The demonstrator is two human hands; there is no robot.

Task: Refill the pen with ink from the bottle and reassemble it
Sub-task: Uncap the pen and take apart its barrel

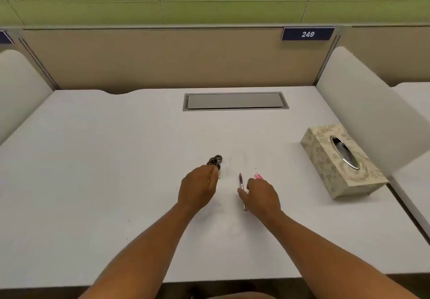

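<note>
A: How much room is there on the smooth white desk [93, 182]?

B: Wide bare stretches lie left of the arms and toward the near edge. The far edge meets a tan partition [162, 59], with a grey metal cable hatch [235, 101] set flush just before it. A patterned cream cardboard tissue box [339, 161] with an oval chrome-rimmed slot sits near the right edge, well apart from the hands.

A: And the ink?

B: A small glass ink bottle [215, 162] with a dark round mouth stands mid-desk; a dark ring-shaped cap [218, 158] sits just behind it, touching or nearly so.

A: The hands?

B: The left hand [197, 189] curls round the bottle's near side, gripping it. The right hand [261, 195] pinches a slim clear pen refill tube [241, 182], its dark tip pointing away. A pink pen piece [258, 176] shows just beyond its knuckles; whether the fingers touch it, I cannot tell.
</note>
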